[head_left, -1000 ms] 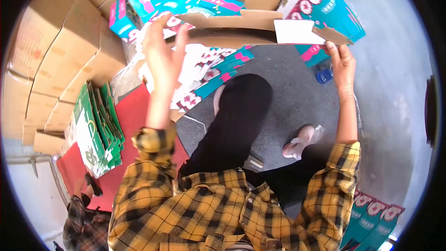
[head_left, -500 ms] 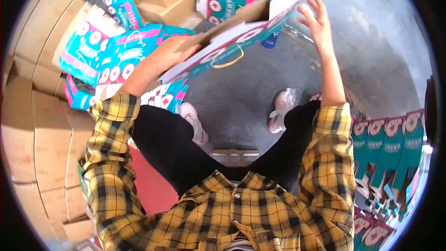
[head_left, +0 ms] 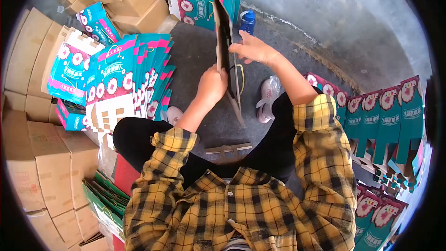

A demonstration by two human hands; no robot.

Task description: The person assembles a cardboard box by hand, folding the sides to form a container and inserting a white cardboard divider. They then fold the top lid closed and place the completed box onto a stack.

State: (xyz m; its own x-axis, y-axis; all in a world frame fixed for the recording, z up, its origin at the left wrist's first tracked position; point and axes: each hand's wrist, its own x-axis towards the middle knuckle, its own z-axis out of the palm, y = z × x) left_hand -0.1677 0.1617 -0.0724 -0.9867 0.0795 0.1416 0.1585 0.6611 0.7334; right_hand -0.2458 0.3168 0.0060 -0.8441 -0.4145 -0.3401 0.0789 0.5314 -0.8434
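A partly flattened cardboard gift box (head_left: 219,42) stands on edge between my knees, its brown inner side showing in a narrow gap. My left hand (head_left: 213,86) is closed round its near left panel, with the thumb over the edge. Beside the right panel, my right hand (head_left: 254,49) has its fingers stretched toward the box, fingertips right at its edge. A yellow cord handle (head_left: 241,80) hangs from the right side of this box. To the left lies a fanned stack of flat teal gift boxes (head_left: 116,72) printed with flower rings.
Brown cartons (head_left: 51,167) are piled along the left, with more cartons (head_left: 134,0) at the back. Teal boxes (head_left: 204,0) stand behind my hands, near a blue bottle (head_left: 247,22). Rows of teal boxes (head_left: 383,121) stand at right. Green bags (head_left: 104,200) sit lower left.
The box has swung from a slanted, wide-opened position to nearly upright and narrow. My left hand moved right and down with it; my right hand came down and left to its edge.
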